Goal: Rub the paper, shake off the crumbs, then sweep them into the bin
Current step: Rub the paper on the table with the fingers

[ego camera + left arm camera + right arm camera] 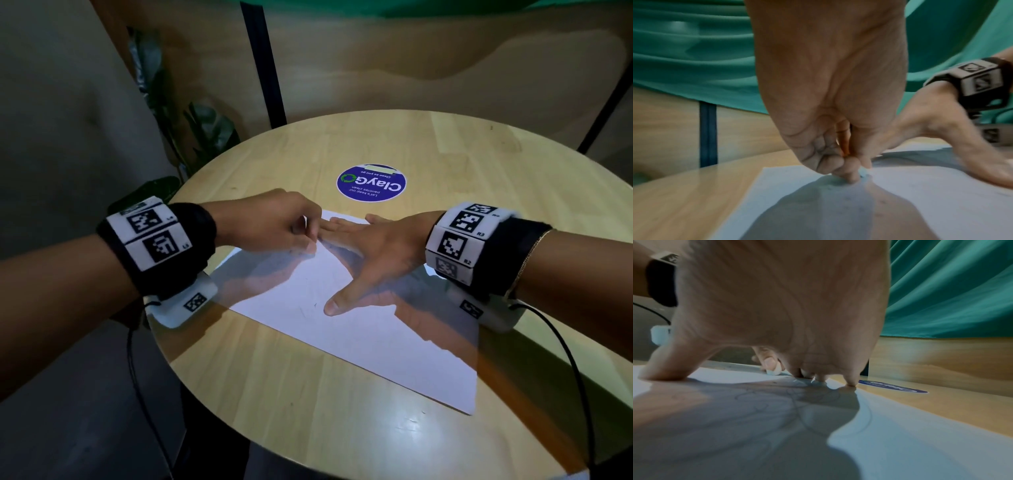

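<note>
A white sheet of paper (359, 329) with faint pencil scribbles lies on the round wooden table (308, 411). My left hand (294, 229) is at the sheet's far left part, fingers curled, pinching a small white eraser (864, 172) against the paper (920, 211). The same eraser (773, 372) shows beyond my right palm in the right wrist view. My right hand (359, 253) lies spread flat on the sheet, fingertips pressing near the far edge and thumb out toward me. Pencil lines on the paper (910, 443) run under its shadow. No bin is in view.
A round blue sticker (371, 182) sits on the table beyond the paper. A dark post (263, 65) and a wooden wall stand behind the table, and a leafy plant (202, 133) is at the back left. Cables hang from both wrist cameras.
</note>
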